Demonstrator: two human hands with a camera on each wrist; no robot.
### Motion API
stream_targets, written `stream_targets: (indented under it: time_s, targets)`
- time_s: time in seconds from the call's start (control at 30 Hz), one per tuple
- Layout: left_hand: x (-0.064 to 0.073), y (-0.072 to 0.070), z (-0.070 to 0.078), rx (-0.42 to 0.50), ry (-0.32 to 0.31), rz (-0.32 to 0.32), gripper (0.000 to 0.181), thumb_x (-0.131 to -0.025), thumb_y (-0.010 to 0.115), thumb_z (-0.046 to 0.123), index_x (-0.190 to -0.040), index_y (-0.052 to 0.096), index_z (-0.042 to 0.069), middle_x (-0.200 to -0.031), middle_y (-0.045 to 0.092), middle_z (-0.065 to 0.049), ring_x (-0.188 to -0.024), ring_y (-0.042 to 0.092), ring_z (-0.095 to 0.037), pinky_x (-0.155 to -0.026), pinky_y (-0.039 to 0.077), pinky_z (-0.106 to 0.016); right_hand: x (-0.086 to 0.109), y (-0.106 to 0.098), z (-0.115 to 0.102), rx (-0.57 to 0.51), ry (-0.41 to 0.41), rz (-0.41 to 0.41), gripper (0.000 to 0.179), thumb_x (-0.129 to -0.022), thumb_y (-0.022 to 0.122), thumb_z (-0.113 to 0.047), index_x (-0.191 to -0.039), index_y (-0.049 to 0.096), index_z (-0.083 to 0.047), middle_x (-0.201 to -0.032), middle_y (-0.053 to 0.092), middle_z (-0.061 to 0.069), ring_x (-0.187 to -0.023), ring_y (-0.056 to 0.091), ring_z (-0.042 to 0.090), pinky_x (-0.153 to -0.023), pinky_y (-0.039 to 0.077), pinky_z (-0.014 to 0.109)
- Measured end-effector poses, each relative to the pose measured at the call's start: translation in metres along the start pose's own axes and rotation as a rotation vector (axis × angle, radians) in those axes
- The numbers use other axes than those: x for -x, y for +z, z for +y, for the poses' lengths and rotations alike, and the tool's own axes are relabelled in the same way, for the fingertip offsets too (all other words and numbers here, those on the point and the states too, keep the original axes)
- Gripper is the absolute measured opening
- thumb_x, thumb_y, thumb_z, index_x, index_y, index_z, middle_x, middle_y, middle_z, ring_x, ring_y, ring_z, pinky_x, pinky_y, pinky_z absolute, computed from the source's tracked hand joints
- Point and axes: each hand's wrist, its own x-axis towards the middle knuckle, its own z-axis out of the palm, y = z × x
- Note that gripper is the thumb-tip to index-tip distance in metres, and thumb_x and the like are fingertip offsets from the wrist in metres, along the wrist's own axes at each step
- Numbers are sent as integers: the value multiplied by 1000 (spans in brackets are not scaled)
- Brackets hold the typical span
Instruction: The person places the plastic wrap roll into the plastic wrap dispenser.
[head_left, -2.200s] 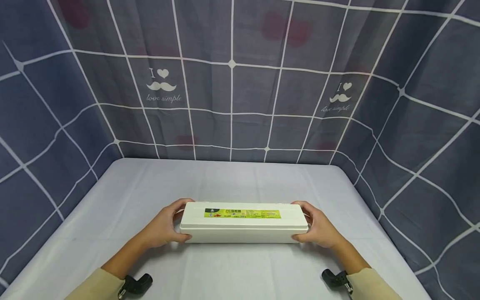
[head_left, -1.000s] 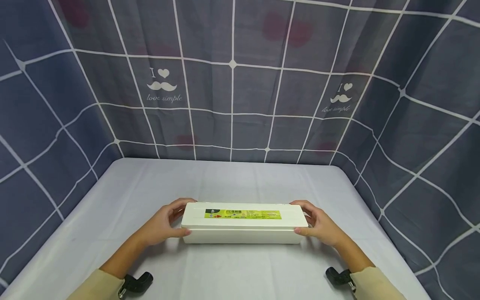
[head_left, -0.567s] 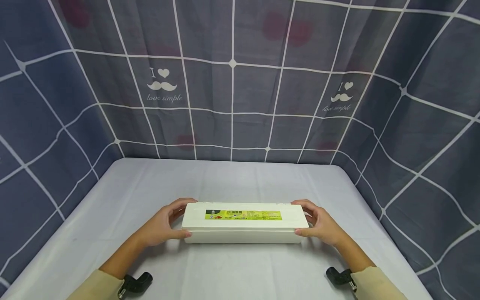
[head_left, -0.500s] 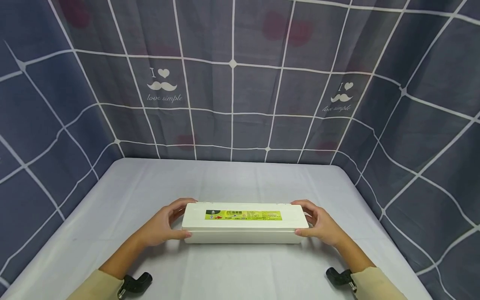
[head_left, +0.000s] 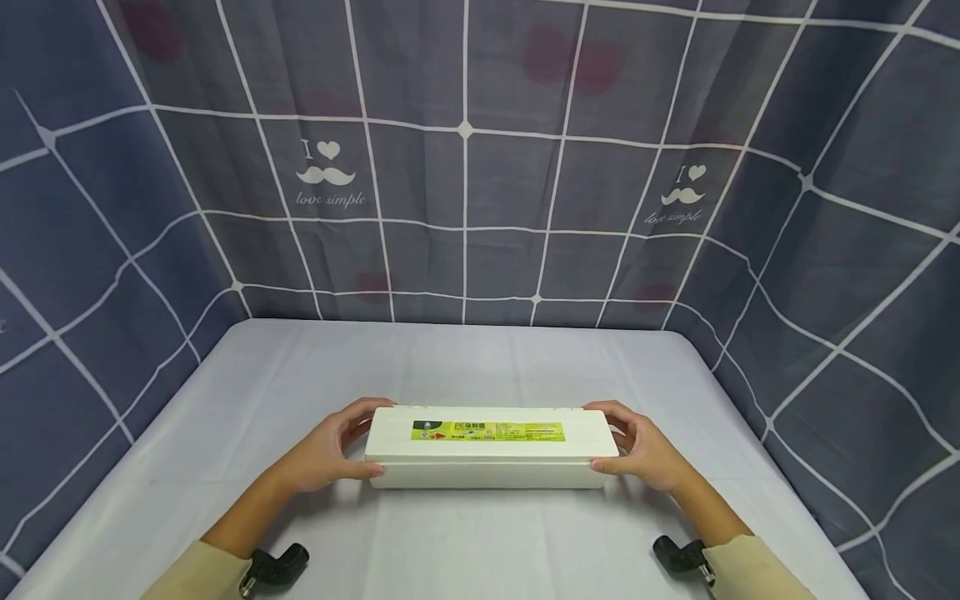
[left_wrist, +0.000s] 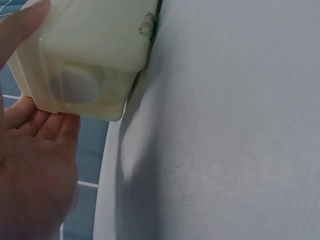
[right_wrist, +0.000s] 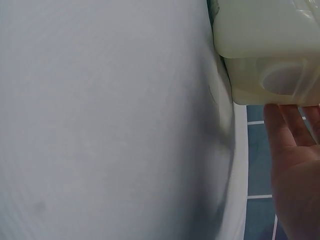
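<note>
A long cream-white cling film box (head_left: 487, 475) with a yellow-green label (head_left: 487, 431) sits on the white-covered table, its lid down. My left hand (head_left: 330, 450) grips its left end, thumb at the front near the lid seam and fingers round the back. At the other end my right hand (head_left: 645, 450) holds it the same way, thumb tip on the seam. In the left wrist view the end of the box (left_wrist: 95, 45) shows a round recess, with my fingers (left_wrist: 55, 125) against its far side. The right wrist view shows fingertips (right_wrist: 275, 112) at the back of the box (right_wrist: 265, 35).
White cloth (head_left: 480, 358) covers the table around the box. Dark blue-grey curtains with white grid lines (head_left: 465, 175) enclose the back and both sides. Black wrist mounts (head_left: 279, 567) stick out from the beige sleeves (head_left: 198, 573).
Both thumbs have shifted from low on the front of the box up toward the lid seam, mostly before the last second. Since then the hands and box have stayed almost still.
</note>
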Motion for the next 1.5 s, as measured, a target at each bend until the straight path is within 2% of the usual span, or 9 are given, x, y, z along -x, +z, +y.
stream_targets:
  time_s: [0.4, 0.6, 0.8, 1.1, 1.5]
  targets:
    - [0, -1, 1, -8, -11, -25, 82, -76, 91, 13, -146, 49, 12, -147, 52, -8, -136, 47, 1, -113, 32, -6, 0, 1, 2, -22, 13, -12, 75, -78, 86, 0, -144, 50, -3, -140, 56, 18, -119, 65, 14, -92, 59, 25]
    - [0, -1, 0, -3, -19, -25, 77, -81, 88, 14, -147, 48, 13, -146, 53, -8, -135, 48, 1, -113, 33, -6, -1, 0, 3, -13, 19, -13, 76, -78, 86, -2, -144, 49, -3, -139, 56, 18, -119, 65, 13, -93, 58, 24]
    - [0, 1, -1, 12, -25, -11, 75, -81, 88, 13, -146, 49, 14, -145, 54, -7, -134, 49, -1, -113, 33, -6, -2, 1, 2, 4, 27, -8, 76, -77, 87, -3, -144, 51, -6, -139, 56, 19, -118, 65, 12, -93, 58, 24]
    - [-1, 2, -3, 37, 3, -9, 76, -79, 88, 9, -145, 49, 12, -145, 54, -10, -133, 50, -3, -113, 33, -7, -1, 0, 3, -23, 13, -24, 75, -79, 84, 0, -144, 48, -1, -138, 54, 24, -117, 65, 16, -90, 60, 26]
    - [-2, 2, -4, 47, 8, -11, 76, -80, 87, 8, -145, 48, 13, -144, 54, -10, -134, 50, -2, -114, 33, -7, 0, -1, 3, -27, 12, -25, 75, -79, 84, 0, -145, 48, -2, -137, 55, 21, -116, 65, 15, -90, 59, 25]
